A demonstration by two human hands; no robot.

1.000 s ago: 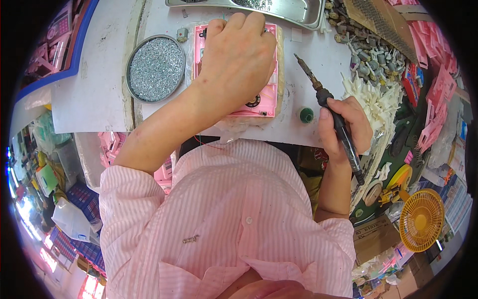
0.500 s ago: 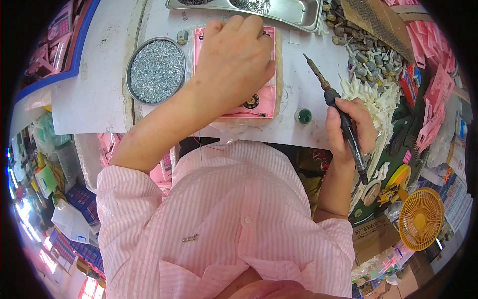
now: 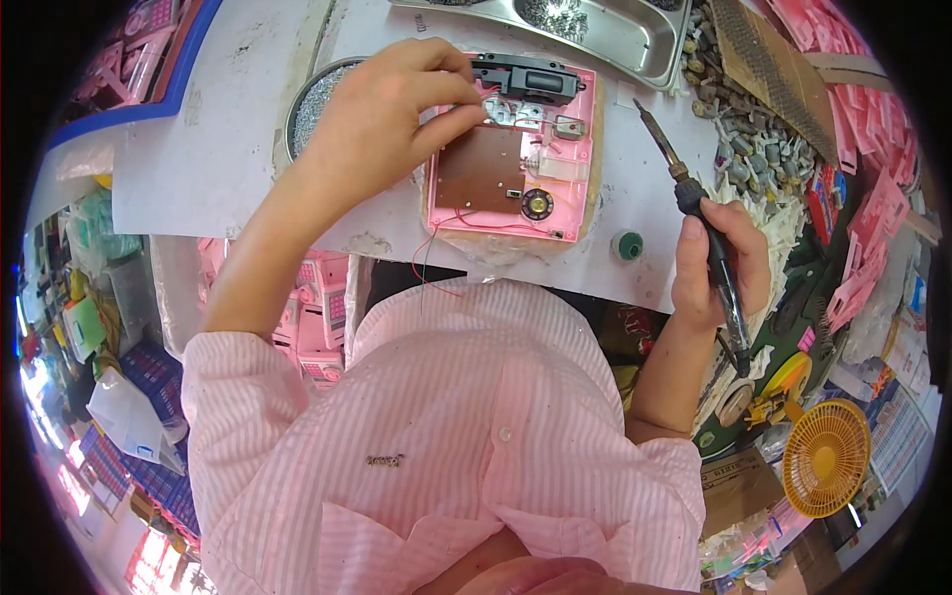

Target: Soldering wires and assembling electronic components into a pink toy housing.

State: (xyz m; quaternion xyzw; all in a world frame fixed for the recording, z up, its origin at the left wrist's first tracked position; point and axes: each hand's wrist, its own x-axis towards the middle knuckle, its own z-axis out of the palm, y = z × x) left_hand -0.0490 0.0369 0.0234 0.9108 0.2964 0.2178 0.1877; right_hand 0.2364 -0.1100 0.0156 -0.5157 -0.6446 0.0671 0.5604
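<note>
My right hand is closed around the black handle of a soldering iron, whose tip points up and left above the table. My left hand reaches over the upper left of an open pink plastic case, thumb and forefinger pinched beside thin red wires. What they hold is too small to make out. Inside the case are a brown circuit board, a black plastic mechanism, a small round part and a small motor-like metal part. Loose thin wires hang over its near edge.
A round tin of small screws sits partly behind my left forearm. A metal tray holds small parts at the back. Right of it lie piled small motors, cardboard and white plastic pieces. A green-topped pot stands near the front.
My left hand has moved left off the middle of the pink case, uncovering its board and parts. My right hand still holds the soldering iron; the whole view has shifted slightly.
</note>
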